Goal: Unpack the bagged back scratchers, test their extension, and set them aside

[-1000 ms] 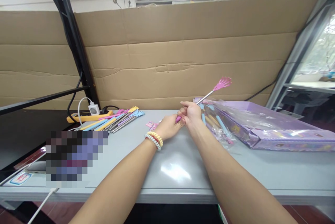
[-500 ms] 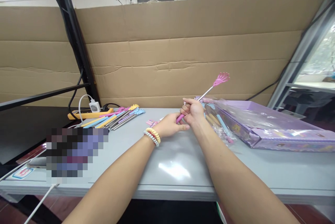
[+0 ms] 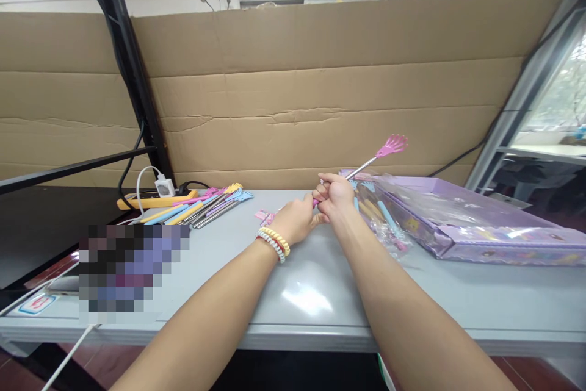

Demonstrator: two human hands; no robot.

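A pink back scratcher (image 3: pixel 392 146) with a metal shaft is held over the table, its claw end pointing up and to the right. My right hand (image 3: pixel 336 197) is closed around it, between handle and shaft. My left hand (image 3: pixel 295 220), with beaded bands at the wrist, meets the right hand at the handle's lower end; its fingers are bent there and partly hidden. Behind the right wrist lie back scratchers in clear plastic wrapping (image 3: pixel 387 217). A small pink printed piece (image 3: pixel 264 216) lies just left of my left hand.
Several loose back scratchers (image 3: pixel 206 207) in yellow, blue and pink lie at the back left, against a yellow power strip (image 3: pixel 137 200). A purple box (image 3: pixel 503 251) with clear plastic in it stands on the right. A cardboard sheet (image 3: pixel 297 92) rises behind the grey table (image 3: pixel 201 263).
My left hand has moved slightly right, closer to the right hand, covering more of the handle. The claw end has shifted a little right and down.
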